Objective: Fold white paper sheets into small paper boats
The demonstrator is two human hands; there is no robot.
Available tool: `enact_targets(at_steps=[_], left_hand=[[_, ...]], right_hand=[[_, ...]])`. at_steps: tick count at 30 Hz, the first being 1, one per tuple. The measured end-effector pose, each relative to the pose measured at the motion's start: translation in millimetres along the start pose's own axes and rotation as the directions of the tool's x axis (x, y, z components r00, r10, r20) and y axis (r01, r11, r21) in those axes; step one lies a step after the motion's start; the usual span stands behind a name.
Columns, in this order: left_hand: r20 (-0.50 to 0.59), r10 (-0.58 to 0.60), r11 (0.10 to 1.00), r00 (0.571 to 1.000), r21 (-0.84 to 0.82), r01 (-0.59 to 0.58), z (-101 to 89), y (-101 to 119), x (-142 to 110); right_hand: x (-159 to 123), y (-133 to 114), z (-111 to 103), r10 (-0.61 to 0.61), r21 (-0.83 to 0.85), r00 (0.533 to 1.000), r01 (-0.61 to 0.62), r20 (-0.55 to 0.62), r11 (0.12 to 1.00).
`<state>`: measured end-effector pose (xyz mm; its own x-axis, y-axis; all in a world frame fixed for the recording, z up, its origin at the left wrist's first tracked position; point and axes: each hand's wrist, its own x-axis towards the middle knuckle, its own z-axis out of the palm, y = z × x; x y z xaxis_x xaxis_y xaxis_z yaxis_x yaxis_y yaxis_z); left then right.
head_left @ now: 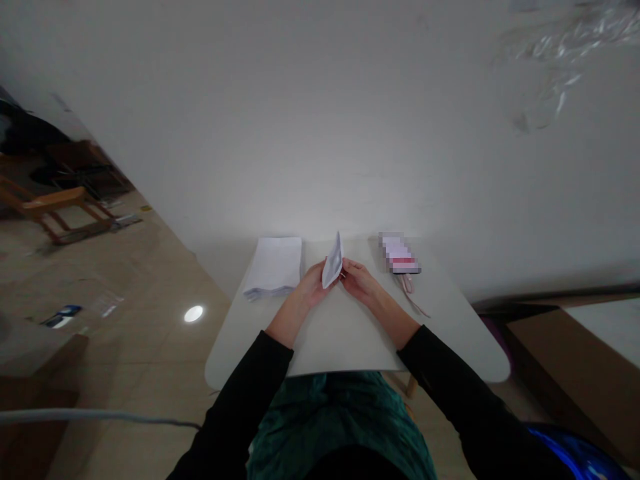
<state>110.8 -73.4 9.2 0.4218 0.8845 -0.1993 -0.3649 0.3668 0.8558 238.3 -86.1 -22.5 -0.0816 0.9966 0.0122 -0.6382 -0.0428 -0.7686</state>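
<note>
A piece of white paper (333, 261) stands tilted between the hands, pinched by the left hand (313, 285) and the right hand (362, 283) over the counter (345, 343). It hides some left fingertips; whether its lower edge touches the counter is unclear. Pixelation obscures the item (400, 255) at right.
</note>
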Motion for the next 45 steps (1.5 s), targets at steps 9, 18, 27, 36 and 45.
enact_targets(at_steps=[9, 18, 27, 36, 45], left_hand=[[0.013, 0.099, 0.974, 0.995, -0.207, -0.094, 6.9, -12, -2], [-0.046, 0.176, 0.937, 0.983, -0.298, -0.181, 8.6, -10, -5], [-0.11, 0.189, 0.916, 0.976, -0.338, -0.216, 8.3, -11, -5], [-0.033, 0.17, 0.93, 0.985, -0.324, -0.171, 8.7, -16, -5], [-0.051, 0.175, 0.91, 0.983, -0.372, -0.182, 10.6, -15, -5]], right_hand=[[-3, -7, 4, -0.037, 0.032, 0.999, 0.038, -0.019, 0.999], [-3, -10, 4, -0.049, 0.066, 0.999, 0.048, 0.015, 0.997], [-8, -12, 6, -0.056, 0.035, 0.995, 0.054, 0.084, 0.998], [-3, -5, 0, -0.094, -0.001, 0.994, 0.094, 0.058, 0.996], [-4, 1, 5, -0.158, 0.078, 0.983, 0.151, 0.097, 0.985]])
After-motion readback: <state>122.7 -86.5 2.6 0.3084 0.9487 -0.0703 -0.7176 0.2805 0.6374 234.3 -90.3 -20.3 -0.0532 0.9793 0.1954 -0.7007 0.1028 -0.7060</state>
